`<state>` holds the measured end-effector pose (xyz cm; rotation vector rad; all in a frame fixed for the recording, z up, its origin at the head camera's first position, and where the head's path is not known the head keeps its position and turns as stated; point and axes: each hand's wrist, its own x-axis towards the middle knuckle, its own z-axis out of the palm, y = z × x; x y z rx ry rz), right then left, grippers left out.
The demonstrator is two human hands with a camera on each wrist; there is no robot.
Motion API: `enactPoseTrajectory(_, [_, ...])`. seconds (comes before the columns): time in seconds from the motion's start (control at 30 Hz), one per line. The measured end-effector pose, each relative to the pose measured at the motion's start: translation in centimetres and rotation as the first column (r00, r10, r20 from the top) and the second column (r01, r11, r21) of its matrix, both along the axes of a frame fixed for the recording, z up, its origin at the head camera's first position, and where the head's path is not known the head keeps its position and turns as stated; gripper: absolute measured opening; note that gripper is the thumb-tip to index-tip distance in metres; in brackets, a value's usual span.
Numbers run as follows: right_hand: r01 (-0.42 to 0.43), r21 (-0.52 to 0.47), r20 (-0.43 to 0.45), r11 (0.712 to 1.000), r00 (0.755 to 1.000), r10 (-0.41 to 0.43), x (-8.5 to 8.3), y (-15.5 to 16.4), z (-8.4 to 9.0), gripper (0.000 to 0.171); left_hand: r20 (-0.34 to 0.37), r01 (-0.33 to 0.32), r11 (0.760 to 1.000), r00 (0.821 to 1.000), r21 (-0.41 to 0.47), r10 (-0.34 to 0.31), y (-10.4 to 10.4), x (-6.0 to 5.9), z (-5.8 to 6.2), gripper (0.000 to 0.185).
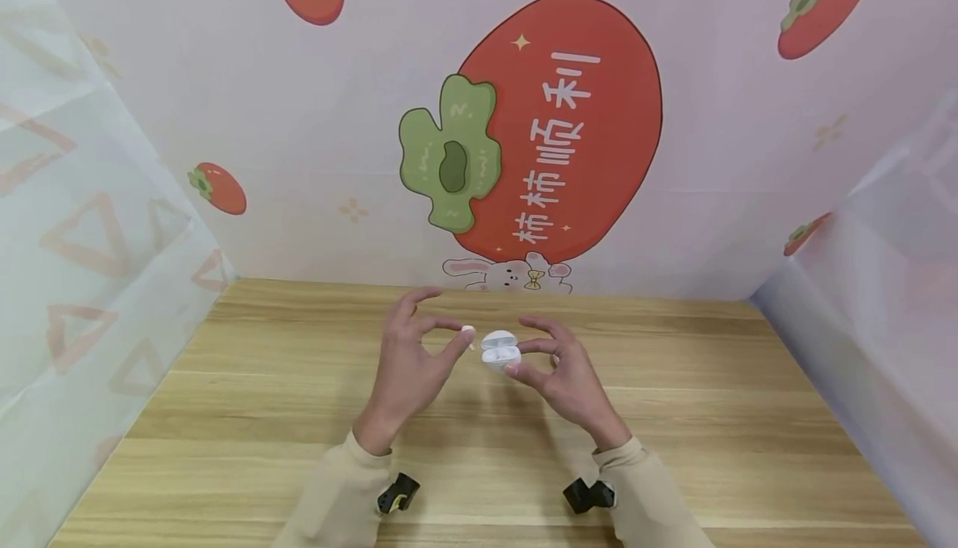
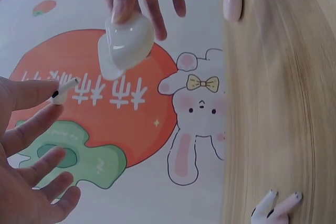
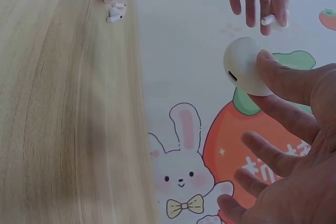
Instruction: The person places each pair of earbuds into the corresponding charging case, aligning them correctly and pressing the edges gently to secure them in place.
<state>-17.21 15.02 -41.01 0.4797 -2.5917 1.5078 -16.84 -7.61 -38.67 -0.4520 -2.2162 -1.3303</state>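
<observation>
2 hands at the loading step: left hand (image 1: 407,365) pinches earbud (image 1: 467,332); right hand (image 1: 569,373) pinches open case (image 1: 500,348); seating the bud likely calls for careful alignment.

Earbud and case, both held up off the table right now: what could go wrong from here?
1. The small white earbud is only pinched at the fingertips of the left hand above the wooden table; a slip could drop it.
2. The open white glossy charging case sits on the right hand's fingertips and might tip or snap shut as the bud goes in.
</observation>
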Motion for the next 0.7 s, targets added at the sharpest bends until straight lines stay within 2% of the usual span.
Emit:
enactPoseTrajectory(0.3, [-0.009, 0.010, -0.021, 1.000, 1.000, 0.009, 0.0, -0.2, -0.1, 0.023, -0.045, 0.052, 0.998, 0.998, 0.043, -0.050, 1.2, 0.1, -0.3, 0.012])
enactPoseTrajectory(0.5, [-0.008, 0.006, -0.013, 1.000, 1.000, 0.009, -0.1, -0.4, -0.2, 0.023, -0.048, 0.060, 0.998, 0.997, 0.035, -0.058, 1.5, 0.3, -0.5, 0.011])
enactPoseTrajectory(0.7, [-0.004, -0.006, -0.005, 1.000, 1.000, 0.004, 0.0, -0.6, -0.2, 0.024, -0.091, 0.049, 0.999, 0.995, 0.017, -0.048, 1.7, 0.1, -0.8, 0.012])
